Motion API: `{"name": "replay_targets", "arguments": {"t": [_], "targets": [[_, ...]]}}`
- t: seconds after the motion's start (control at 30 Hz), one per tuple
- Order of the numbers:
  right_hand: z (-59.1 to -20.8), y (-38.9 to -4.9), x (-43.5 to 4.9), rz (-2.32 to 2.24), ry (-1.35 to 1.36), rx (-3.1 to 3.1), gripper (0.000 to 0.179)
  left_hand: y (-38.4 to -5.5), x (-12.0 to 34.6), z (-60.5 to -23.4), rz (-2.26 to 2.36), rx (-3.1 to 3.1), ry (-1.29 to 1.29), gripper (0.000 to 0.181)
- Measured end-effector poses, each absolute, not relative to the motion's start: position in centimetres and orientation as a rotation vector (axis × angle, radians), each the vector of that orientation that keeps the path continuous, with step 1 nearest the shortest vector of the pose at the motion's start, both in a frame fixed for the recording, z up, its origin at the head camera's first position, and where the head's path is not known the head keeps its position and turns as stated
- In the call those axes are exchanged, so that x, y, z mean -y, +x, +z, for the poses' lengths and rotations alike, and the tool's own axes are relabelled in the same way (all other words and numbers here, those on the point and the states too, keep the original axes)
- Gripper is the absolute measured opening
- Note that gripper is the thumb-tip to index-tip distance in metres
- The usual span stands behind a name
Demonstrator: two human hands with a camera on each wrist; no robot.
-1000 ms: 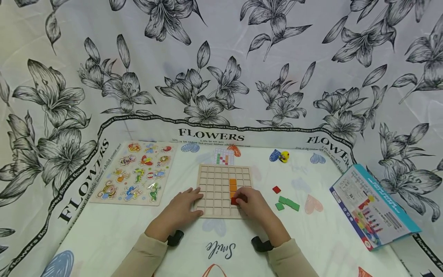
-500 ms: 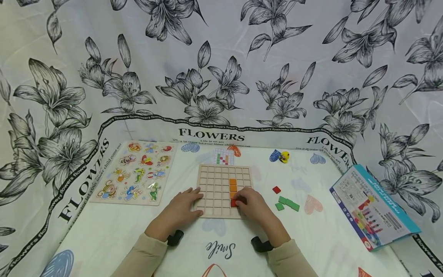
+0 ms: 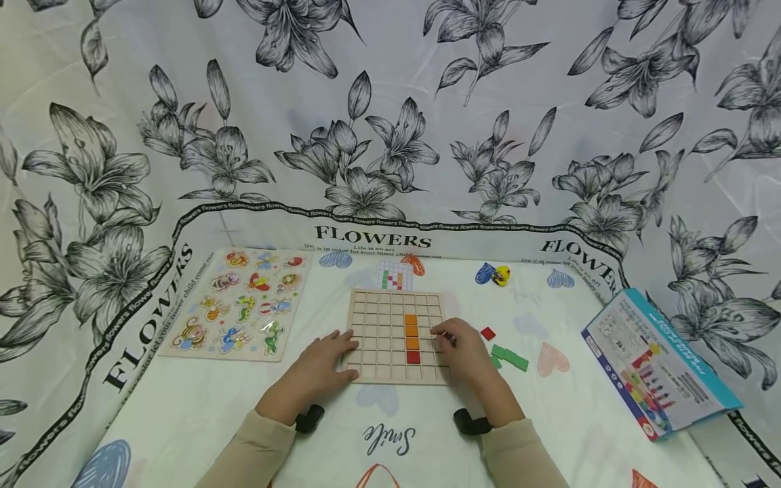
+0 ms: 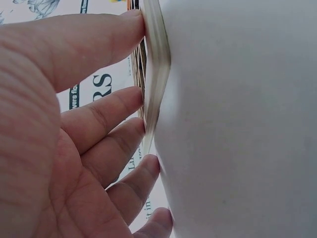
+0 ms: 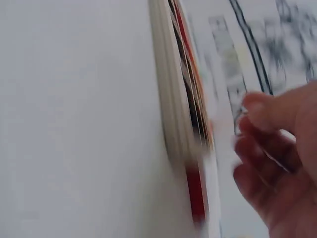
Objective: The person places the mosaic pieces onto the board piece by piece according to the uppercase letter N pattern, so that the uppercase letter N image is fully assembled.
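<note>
A wooden grid board (image 3: pixel 372 332) lies in the middle of the table in the head view. In one of its columns, several orange tiles (image 3: pixel 411 331) stand in a row with a red tile (image 3: pixel 413 357) at the near end. My left hand (image 3: pixel 320 364) rests against the board's left edge, fingers spread; the left wrist view shows the fingertips (image 4: pixel 134 96) at that edge. Over the board's right edge is my right hand (image 3: pixel 468 352), with loosely bent fingers and nothing held. Just beyond it lie a loose red tile (image 3: pixel 487 333) and several green tiles (image 3: pixel 512 359), partly hidden by the hand.
A printed pattern card (image 3: pixel 394 276) lies behind the board. To the left is an insect picture puzzle (image 3: pixel 244 308). A small yellow toy (image 3: pixel 502 276) sits at the back, and a blue-edged box (image 3: pixel 659 366) stands at the right.
My right hand has let go of the red tile, which now lies flat in the column below the orange ones, and has moved right towards the loose tiles. My left hand stays put.
</note>
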State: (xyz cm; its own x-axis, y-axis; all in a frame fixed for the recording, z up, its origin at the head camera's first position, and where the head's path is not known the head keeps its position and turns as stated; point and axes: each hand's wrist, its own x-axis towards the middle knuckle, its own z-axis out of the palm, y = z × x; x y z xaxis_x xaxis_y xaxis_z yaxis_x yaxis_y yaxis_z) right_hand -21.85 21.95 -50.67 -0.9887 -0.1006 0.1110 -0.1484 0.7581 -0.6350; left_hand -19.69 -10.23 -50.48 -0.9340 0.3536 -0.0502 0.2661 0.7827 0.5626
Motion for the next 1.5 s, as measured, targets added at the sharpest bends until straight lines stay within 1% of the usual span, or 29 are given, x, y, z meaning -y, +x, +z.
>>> {"name": "replay_targets", "arguments": {"t": [0.17, 0.3, 0.77, 1.1, 1.33, 1.5], "targets": [[-51.5, -22.8, -26.2, 0.838, -0.052, 2.922, 0.036, -19.6, 10.3, -50.3, 0.865, -2.816, 0.495, 0.059], [-51.9, -22.8, -28.1, 0.773, -0.084, 3.006, 0.042, -19.6, 10.4, -50.4, 0.855, -2.818, 0.493, 0.059], [-52.1, -23.0, -29.4, 0.733, -0.064, 2.948, 0.030, -19.6, 10.3, -50.7, 0.855, -2.820, 0.473, 0.061], [-51.8, -22.9, -29.2, 0.824, -0.163, 2.958, 0.029, -19.7, 10.5, -50.5, 0.853, -2.820, 0.485, 0.060], [-51.0, -22.8, -29.0, 0.885, -0.196, 2.949, 0.018, -19.7, 10.4, -50.4, 0.859, -2.822, 0.476, 0.060], [-49.3, -22.6, -27.0, 0.918, -0.197, 2.917, 0.021, -19.6, 10.3, -50.3, 0.872, -2.810, 0.476, 0.060]]}}
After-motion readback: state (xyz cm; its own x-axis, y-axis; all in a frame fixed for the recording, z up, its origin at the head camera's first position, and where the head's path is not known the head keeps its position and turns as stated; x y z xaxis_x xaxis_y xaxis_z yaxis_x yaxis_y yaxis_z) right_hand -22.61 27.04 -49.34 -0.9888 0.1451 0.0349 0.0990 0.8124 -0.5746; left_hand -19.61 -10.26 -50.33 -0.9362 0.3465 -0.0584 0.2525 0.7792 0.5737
